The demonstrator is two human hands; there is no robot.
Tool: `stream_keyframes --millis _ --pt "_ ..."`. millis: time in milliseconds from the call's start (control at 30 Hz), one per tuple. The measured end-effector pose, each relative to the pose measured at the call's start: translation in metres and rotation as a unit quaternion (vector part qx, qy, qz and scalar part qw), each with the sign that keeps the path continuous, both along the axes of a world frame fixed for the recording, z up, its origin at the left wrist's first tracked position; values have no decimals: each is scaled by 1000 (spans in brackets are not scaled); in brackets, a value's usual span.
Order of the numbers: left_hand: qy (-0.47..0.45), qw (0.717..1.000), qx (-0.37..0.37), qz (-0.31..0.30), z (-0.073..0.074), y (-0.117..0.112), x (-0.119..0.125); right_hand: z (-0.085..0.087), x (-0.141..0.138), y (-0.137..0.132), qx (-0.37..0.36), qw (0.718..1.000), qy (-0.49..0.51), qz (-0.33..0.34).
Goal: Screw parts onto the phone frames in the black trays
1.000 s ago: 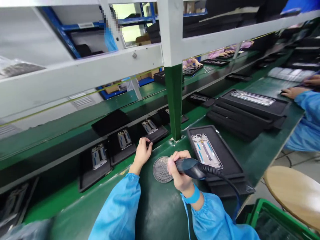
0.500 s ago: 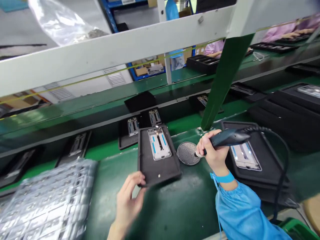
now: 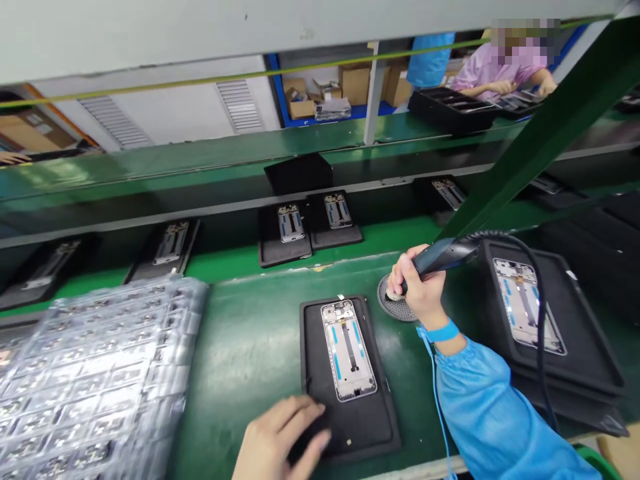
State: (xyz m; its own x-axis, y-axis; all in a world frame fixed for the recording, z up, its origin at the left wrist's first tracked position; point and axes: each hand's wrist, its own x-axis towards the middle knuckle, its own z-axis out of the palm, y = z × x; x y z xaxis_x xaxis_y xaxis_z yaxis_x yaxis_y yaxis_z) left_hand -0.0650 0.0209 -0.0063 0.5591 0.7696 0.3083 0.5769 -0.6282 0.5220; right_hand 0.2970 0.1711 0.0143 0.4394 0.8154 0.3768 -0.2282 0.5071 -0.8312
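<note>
My left hand (image 3: 283, 437) rests on the lower left part of a black tray (image 3: 345, 427), which lies flat on the green bench (image 3: 240, 340). A phone frame (image 3: 349, 350) sits in this tray, with blue strips and a dark centre strip. My right hand (image 3: 417, 283) grips a dark blue electric screwdriver (image 3: 443, 257), its tip low over a round perforated metal mat (image 3: 397, 300). A blue wrist strap (image 3: 440, 331) circles my right wrist. To the right, a second black tray (image 3: 550, 333) holds another phone frame (image 3: 527, 307).
Clear plastic trays of parts (image 3: 100, 373) are stacked at the left. Black trays with phone frames (image 3: 307, 230) stand on a lower shelf behind. A green post (image 3: 530, 147) slants across the upper right. A person in pink sleeves (image 3: 500, 70) works farther back.
My left hand has brought the black tray with its phone frame down flat onto the bench and no longer grips its edge. The view has swung left and down; the screwdriver stays in my right hand.
</note>
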Motion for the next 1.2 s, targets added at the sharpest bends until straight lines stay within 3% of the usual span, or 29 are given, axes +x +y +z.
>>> stream_keyframes --millis 100,200,333,467,667,767,867,967,1033,1200 --pt "26 999 16 19 -1 59 18 -1 -2 -2 -9 1000 -4 8" --pt "49 997 8 54 -14 113 40 -2 -3 -2 -23 1000 0 13" --pt "59 997 -46 31 -32 147 52 -4 -3 0 -43 999 -1 15" --pt "57 996 -61 1 -35 147 45 -7 -3 0 -50 999 0 10" --pt "35 995 -88 -22 -26 126 37 -10 -6 -7 -43 998 -31 36" --pt "8 994 -113 -7 -22 121 42 0 -4 -12 -27 999 -42 21" --pt "-18 989 -141 29 -20 122 54 24 -7 -21 22 999 -30 3" --pt "-31 986 -157 48 -18 124 64 46 -27 -27 58 998 -24 19" --pt "-42 985 -164 45 -17 125 68 52 -48 -28 51 997 -33 52" --pt "-53 981 -184 15 -11 123 70 36 -90 -18 6 985 -51 163"
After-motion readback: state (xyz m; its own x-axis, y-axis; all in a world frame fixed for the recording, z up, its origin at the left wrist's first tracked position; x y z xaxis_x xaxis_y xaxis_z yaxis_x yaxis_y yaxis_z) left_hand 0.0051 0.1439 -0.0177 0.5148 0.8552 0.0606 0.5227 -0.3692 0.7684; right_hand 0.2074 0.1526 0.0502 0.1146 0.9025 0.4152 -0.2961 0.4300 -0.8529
